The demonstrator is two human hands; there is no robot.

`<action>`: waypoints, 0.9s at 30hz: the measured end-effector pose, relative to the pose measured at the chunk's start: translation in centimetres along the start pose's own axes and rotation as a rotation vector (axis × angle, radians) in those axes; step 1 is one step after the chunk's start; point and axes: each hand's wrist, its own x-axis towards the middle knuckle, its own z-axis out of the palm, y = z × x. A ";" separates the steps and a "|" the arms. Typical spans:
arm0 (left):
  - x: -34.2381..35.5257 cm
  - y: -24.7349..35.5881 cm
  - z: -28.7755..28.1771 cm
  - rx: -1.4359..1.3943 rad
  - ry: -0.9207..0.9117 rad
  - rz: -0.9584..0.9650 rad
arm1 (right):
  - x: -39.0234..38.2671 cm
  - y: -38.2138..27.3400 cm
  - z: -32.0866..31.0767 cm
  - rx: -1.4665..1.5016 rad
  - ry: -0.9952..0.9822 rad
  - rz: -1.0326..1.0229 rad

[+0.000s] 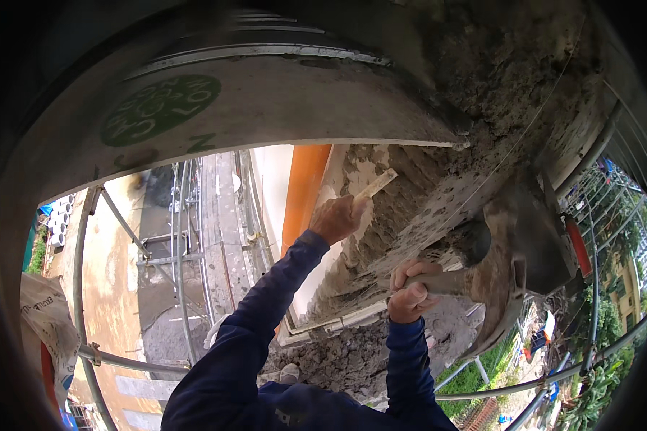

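Note:
My left hand (335,220) is closed around a pale flat strip (378,184), which points up and to the right across the wall face. Rough grey wet mortar (402,179) covers the wall beside it, with a smoother pale patch near my fingers. Lower and to the right, my right hand (413,289) grips the thick handle of a mortar-smeared tool (497,276). A broad, curved brown-grey body spreads out from that handle; its exact kind is unclear. Both sleeves are dark blue.
An orange vertical band (305,190) runs along the wall left of the mortar. Scaffold poles (80,287) surround me. Overhead hangs a large board (266,108) with a green printed mark. Mortar lumps (338,359) lie below my hands. A thin line crosses the upper right wall.

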 end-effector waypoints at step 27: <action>0.5 -0.1 -0.7 0.008 -0.009 -0.009 | -1.8 2.2 0.1 -0.197 0.147 0.183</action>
